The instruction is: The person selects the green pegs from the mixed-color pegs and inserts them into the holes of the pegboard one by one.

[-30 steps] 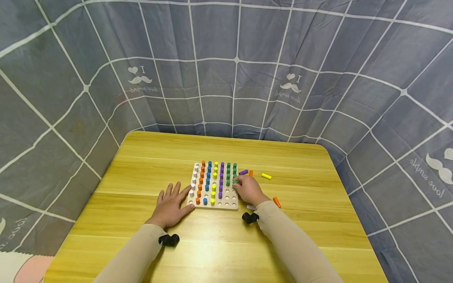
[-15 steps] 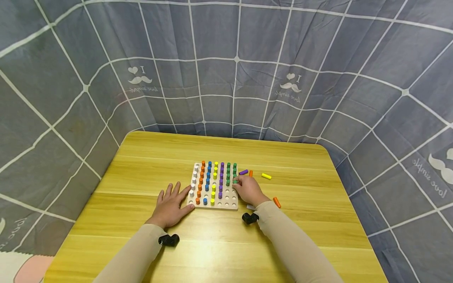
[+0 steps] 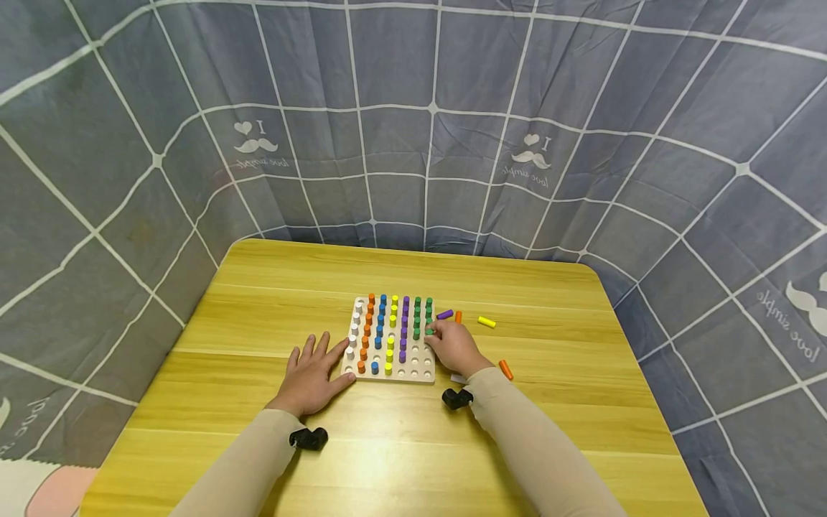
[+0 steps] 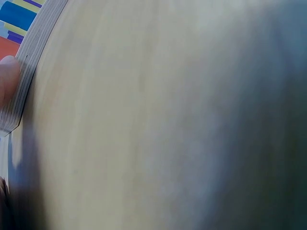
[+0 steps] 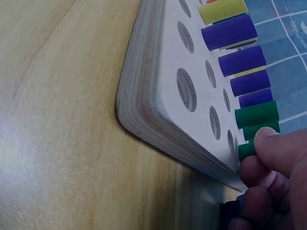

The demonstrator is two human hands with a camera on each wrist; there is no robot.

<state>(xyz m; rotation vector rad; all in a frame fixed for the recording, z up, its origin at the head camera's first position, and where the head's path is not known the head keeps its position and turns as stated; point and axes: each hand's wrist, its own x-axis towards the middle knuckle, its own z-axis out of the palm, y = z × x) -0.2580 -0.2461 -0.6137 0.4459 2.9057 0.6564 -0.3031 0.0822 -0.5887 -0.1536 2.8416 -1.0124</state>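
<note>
A pale wooden pegboard (image 3: pixel 394 379) lies on the table, with columns of upright white, orange, blue, yellow, purple and green pegs. My right hand (image 3: pixel 455 347) is at its right edge, pinching a green peg (image 5: pixel 246 150) between thumb and fingers; this peg stands in the outermost green column. Bare holes lie nearer me in that column. My left hand (image 3: pixel 312 377) rests with fingers spread at the board's left side, its thumb at the near left corner. In the left wrist view a fingertip (image 4: pixel 8 79) touches the layered plywood edge (image 4: pixel 36 45).
Right of the board lie loose pegs: a purple peg (image 3: pixel 444 314), an orange peg (image 3: pixel 458 317), a yellow peg (image 3: pixel 487 322) and another orange peg (image 3: pixel 506 370). A white peg (image 3: pixel 457 378) shows partly beside the right wrist. Grey checked curtains (image 3: pixel 394 143) surround the wooden table (image 3: pixel 388 452).
</note>
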